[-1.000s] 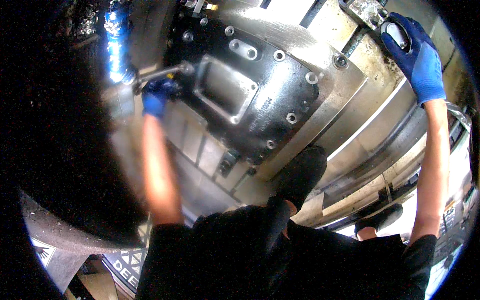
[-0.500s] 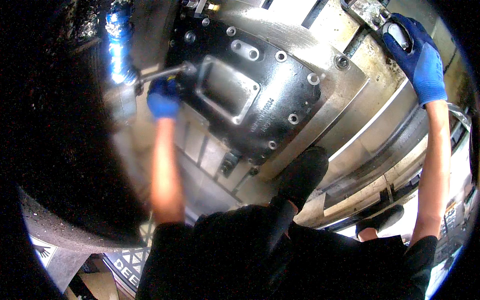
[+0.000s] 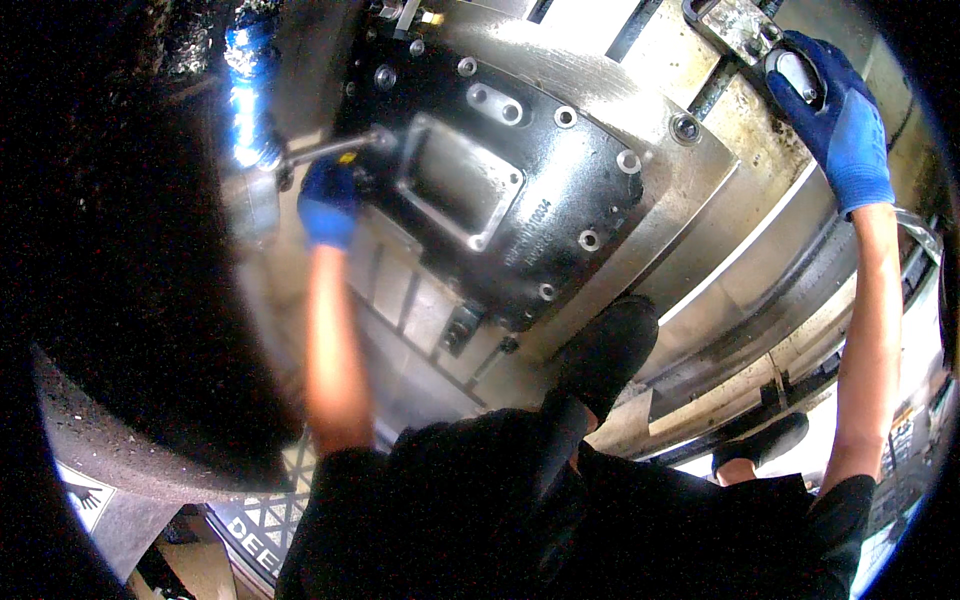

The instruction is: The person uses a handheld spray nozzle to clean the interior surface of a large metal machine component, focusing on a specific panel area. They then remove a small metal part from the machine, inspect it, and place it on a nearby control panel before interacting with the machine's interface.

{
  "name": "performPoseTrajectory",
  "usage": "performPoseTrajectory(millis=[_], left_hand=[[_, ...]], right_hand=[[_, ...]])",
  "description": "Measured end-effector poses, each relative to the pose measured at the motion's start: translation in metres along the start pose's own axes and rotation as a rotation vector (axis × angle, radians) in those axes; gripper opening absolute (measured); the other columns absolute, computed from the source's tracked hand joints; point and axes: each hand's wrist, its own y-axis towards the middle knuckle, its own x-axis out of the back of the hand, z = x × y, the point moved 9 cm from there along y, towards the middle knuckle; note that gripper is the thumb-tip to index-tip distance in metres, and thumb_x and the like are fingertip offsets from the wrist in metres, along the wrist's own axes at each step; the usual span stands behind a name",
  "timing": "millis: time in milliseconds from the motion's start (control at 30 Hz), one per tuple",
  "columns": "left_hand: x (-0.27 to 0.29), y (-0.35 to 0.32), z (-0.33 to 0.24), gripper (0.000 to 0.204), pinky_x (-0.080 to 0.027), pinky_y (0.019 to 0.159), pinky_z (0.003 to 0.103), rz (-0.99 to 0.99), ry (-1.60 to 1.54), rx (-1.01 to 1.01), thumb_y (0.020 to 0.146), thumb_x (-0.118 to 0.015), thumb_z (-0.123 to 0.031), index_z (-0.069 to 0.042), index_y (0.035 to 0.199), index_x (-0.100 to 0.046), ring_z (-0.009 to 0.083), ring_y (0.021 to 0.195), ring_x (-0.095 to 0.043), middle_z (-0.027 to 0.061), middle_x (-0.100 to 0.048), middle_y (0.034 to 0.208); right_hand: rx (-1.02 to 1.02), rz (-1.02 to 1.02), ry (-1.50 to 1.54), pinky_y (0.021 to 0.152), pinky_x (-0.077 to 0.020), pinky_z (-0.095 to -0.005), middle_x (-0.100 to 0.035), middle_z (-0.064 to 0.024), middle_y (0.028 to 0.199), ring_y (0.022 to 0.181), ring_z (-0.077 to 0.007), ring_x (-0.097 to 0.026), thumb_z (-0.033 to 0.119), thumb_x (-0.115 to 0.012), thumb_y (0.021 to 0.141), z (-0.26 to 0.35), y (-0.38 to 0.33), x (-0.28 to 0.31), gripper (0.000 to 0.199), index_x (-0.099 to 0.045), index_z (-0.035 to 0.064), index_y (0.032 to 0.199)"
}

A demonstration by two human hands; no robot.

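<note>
My left hand (image 3: 328,203), in a blue glove with a dark palm, is beside the left edge of a black metal plate (image 3: 560,180), just below a slim metal rod (image 3: 335,148). Its fingers look curled, but they are dark and blurred. A small yellow spot (image 3: 347,158) shows at the fingertips; what they hold is unclear. The plate has a framed rectangular recess (image 3: 462,185) and several ringed holes along its border. At the upper right, my gloved right hand (image 3: 835,110) wraps round a rounded metal piece (image 3: 797,75) at the end of a worn metal block (image 3: 735,30).
A large dark machine body (image 3: 130,250) fills the left side, with a shiny blue-lit column (image 3: 245,90) by the rod. Under the plate lies a metal base (image 3: 700,170). My shoes (image 3: 615,340) stand on metal surfaces; a patterned mat (image 3: 270,510) is at lower left.
My left hand has shifted slightly beside the rod, and the yellow spot at its fingertips shows more clearly. My right hand stays on the rounded metal piece. The view has moved a little.
</note>
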Motion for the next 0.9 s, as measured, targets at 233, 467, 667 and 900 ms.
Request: performPoseTrajectory(millis=[233,467,667,900], left_hand=[[0.015,-0.018,-0.103,0.041,-0.038,0.108,0.035,-0.15,-0.424,0.16,0.09,-0.06,-0.005,-0.001,0.13,-0.053,0.0246,0.127,-0.049,0.0158,-0.051,0.137],[0.026,-0.007,-0.111,0.03,-0.039,0.11,0.044,-0.099,-0.481,-0.093,0.098,-0.05,-0.012,0.001,0.124,-0.056,0.0316,0.127,-0.047,0.0174,-0.053,0.133],[0.011,-0.001,-0.093,0.03,-0.046,0.103,0.042,-0.294,-1.158,0.217,0.094,-0.058,-0.01,-0.006,0.123,-0.058,0.0296,0.107,-0.06,0.0117,-0.065,0.112],[0.006,-0.008,-0.122,0.032,-0.049,0.098,0.042,-0.377,-1.159,0.37,0.092,-0.062,-0.011,-0.007,0.124,-0.058,0.029,0.108,-0.059,0.0117,-0.063,0.118]], right_hand=[[-0.036,0.006,-0.022,0.092,-0.0475,-0.0361,-0.062,-0.0153,0.117,0.108,-0.0337,-0.06,0.026,-0.067,0.086,-0.005,-0.005,0.004,0.041,-0.059,0.0096,0.122],[-0.018,0.004,0.03,0.092,-0.0475,-0.0358,-0.061,-0.0157,0.117,0.108,-0.034,-0.06,0.025,-0.068,0.085,0.011,0.001,0.01,0.042,-0.059,0.0099,0.123],[-0.029,0.006,0.055,0.092,-0.0476,-0.0361,-0.062,-0.0158,0.117,0.107,-0.0342,-0.06,0.024,-0.068,0.084,0.01,0.003,0.008,0.042,-0.059,0.01,0.123],[-0.034,-0.002,0.025,0.092,-0.0477,-0.0362,-0.062,-0.0155,0.117,0.107,-0.034,-0.06,0.024,-0.067,0.085,0.007,0.001,0.006,0.041,-0.059,0.0099,0.122]])
